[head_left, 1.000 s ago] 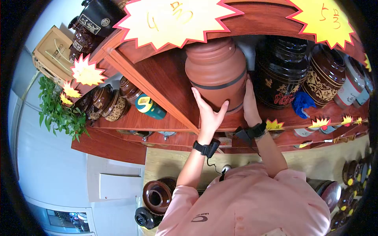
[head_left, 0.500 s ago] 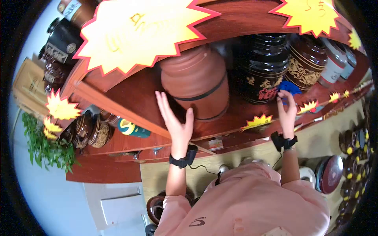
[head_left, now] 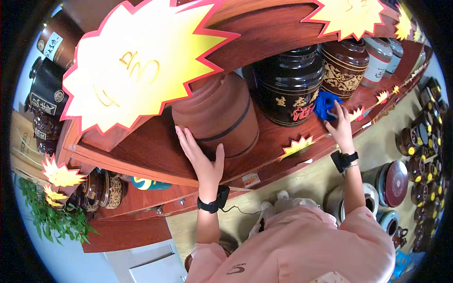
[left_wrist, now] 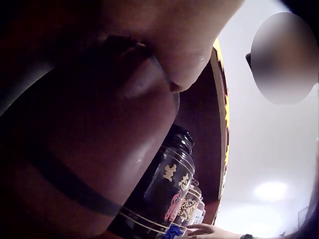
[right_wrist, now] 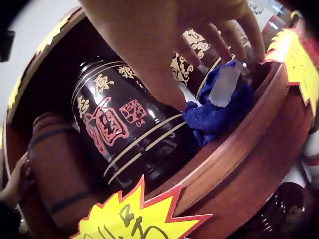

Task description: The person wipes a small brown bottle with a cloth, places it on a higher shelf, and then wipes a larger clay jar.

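My left hand (head_left: 200, 162) rests against the lower side of a reddish-brown clay jar (head_left: 226, 122) with a dark band, its fingers long and thumb spread. In the left wrist view the jar (left_wrist: 99, 149) fills much of the picture. On the shelf to its right stands a glossy black jar (head_left: 288, 89) with gold and red characters. My right hand (head_left: 342, 127) is at a crumpled blue cloth (head_left: 325, 104) before that jar. In the right wrist view its fingers curl over the blue cloth (right_wrist: 219, 107), with the thumb at the near side. A pale tag (right_wrist: 225, 86) shows on the cloth.
A brown jar with gold pattern (head_left: 344, 66) and paler jars (head_left: 377, 59) stand farther right on the shelf (head_left: 278, 137). Large yellow star-shaped price cards (head_left: 137, 70) hang along the upper board; smaller ones line the front edge. Several jars (head_left: 394, 181) stand on the floor at right.
The right hand has left the clay jar, gone right and reached the blue cloth. The left hand stays at the clay jar. The head view has shifted right.
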A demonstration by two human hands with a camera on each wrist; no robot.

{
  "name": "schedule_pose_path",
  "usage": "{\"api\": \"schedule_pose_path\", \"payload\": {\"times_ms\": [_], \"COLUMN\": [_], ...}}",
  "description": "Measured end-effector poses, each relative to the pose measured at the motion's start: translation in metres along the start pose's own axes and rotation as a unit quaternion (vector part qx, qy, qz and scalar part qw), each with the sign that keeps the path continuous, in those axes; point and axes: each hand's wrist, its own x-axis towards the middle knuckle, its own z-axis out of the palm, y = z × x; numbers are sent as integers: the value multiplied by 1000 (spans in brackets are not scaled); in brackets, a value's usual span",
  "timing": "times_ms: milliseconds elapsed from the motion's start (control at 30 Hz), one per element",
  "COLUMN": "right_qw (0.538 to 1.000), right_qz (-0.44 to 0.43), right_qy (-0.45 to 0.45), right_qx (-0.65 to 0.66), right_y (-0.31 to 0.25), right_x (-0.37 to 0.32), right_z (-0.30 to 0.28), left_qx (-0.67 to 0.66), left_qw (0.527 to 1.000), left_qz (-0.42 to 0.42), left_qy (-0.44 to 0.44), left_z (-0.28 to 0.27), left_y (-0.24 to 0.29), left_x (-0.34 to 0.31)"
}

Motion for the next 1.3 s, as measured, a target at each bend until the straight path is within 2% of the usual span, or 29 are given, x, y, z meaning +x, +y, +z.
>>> {"api": "schedule_pose_path", "payload": {"times_ms": [100,267,300,367,500,533,567,667,700,767,900,967,1100,1167,1233,1300], "right_qw": [999,982,983,984,997,999,997,967,939,902,912,895,903,911,937,947], "right_qz": [-1,14,-7,-51,-32,-36,64,109,143,182,139,125,66,68,-79,-111], "right_qy": [-28,-103,-70,-31,-41,-5,27,101,127,163,197,199,177,171,221,197], "right_qx": [-26,-159,-171,-166,-54,-34,34,205,286,355,332,378,387,369,258,228], "right_y": [-2,0,3,14,48,48,56,14,-25,-58,-127,-171,-236,-270,-282,-302], "right_x": [15,37,39,42,49,44,32,-1,-13,-38,-64,-60,-40,-29,-14,-6], "right_z": [17,41,46,54,56,51,49,20,5,-5,-1,6,29,36,50,48], "left_qx": [9,9,8,12,5,7,2,-26,-35,-57,-79,-94,-134,-125,-99,-43], "left_qw": [1000,999,999,999,999,999,999,998,998,996,993,992,988,990,993,996], "left_qz": [-11,-32,-34,-26,-18,-17,-10,-10,-8,0,12,16,-12,3,17,48], "left_qy": [5,-6,-11,-21,-31,-32,-38,-56,-59,-70,-85,-87,-78,-66,-58,-63], "left_z": [1,-4,-5,-8,-10,-9,-11,-13,-14,-16,-18,-18,-22,-24,-30,-31], "left_y": [-2,2,2,0,0,2,-2,-6,-7,-10,-13,-13,-5,0,6,5], "left_x": [-1,-1,-1,0,1,1,0,-2,-2,-3,-4,-6,-4,-1,5,15]}}
